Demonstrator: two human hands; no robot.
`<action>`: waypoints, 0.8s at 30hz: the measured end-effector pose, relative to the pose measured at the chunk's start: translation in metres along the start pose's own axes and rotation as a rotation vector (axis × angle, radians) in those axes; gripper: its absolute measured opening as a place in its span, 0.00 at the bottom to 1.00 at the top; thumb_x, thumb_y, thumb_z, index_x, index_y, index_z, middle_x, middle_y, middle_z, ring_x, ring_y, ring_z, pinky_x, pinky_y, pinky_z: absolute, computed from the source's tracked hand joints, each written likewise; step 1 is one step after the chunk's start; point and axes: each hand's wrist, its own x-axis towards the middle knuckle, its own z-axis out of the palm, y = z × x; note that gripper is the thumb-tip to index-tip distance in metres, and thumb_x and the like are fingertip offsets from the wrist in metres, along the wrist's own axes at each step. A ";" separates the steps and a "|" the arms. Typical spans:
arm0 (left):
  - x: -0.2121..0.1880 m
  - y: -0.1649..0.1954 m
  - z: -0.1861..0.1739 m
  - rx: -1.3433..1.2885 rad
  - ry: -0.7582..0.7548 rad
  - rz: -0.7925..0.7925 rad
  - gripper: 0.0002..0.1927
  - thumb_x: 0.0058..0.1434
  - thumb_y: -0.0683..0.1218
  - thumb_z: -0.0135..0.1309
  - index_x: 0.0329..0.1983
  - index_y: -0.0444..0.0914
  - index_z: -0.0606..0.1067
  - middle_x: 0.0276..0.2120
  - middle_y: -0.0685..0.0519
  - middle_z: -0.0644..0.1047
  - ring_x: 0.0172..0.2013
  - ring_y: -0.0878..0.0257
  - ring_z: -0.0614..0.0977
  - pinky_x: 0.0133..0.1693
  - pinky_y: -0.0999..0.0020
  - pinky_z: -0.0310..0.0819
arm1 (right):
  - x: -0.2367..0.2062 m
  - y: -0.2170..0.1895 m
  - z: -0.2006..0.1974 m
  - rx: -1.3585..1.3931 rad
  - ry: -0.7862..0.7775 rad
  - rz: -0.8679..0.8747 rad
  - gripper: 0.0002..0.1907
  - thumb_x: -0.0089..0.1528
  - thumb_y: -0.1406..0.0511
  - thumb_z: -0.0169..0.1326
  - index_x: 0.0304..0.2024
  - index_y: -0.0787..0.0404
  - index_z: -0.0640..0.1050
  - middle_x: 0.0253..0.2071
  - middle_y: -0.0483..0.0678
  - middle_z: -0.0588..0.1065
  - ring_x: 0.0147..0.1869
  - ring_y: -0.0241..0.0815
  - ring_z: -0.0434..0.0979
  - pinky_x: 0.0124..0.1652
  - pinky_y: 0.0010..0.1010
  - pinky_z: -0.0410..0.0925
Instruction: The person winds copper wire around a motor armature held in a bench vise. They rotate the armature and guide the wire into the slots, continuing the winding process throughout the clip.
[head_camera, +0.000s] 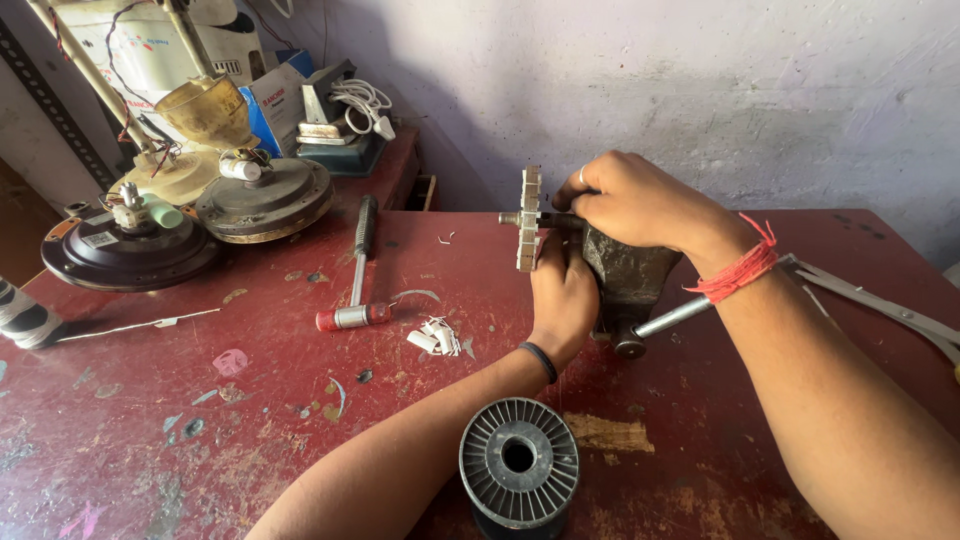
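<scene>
Stator core (528, 218) at frame center sits on a shaft in the vise (630, 275), my left hand (562, 290) gripping its lower edge, right hand (625, 200) closed round the shaft — best keep it square w/ steady pressure.

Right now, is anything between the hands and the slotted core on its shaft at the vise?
Nothing visible. The right hand already grips the shaft above the vise, and the left hand touches the slotted core from below.

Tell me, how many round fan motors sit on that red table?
2: a dark one at the far left edge, a greyer one just right of it. Clutter behind may hide more.
</scene>
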 end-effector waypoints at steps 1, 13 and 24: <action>0.000 0.001 0.000 -0.024 -0.009 -0.070 0.14 0.72 0.43 0.41 0.49 0.28 0.73 0.41 0.37 0.78 0.41 0.47 0.79 0.46 0.54 0.72 | 0.000 0.001 0.000 -0.007 0.007 -0.007 0.17 0.57 0.71 0.50 0.45 0.67 0.83 0.40 0.58 0.83 0.43 0.47 0.85 0.46 0.38 0.73; 0.010 -0.004 0.001 -0.244 -0.105 -0.363 0.17 0.74 0.48 0.38 0.55 0.32 0.71 0.46 0.44 0.77 0.43 0.56 0.77 0.48 0.61 0.71 | 0.000 -0.008 0.003 -0.069 -0.048 0.095 0.17 0.58 0.70 0.47 0.43 0.66 0.84 0.38 0.60 0.83 0.41 0.51 0.85 0.45 0.41 0.74; 0.002 0.013 0.001 -0.039 0.012 -0.053 0.14 0.73 0.44 0.39 0.51 0.29 0.71 0.41 0.38 0.77 0.39 0.49 0.78 0.43 0.54 0.71 | 0.002 0.002 0.003 0.039 0.010 0.029 0.17 0.58 0.72 0.49 0.45 0.69 0.83 0.40 0.58 0.84 0.43 0.45 0.85 0.46 0.35 0.74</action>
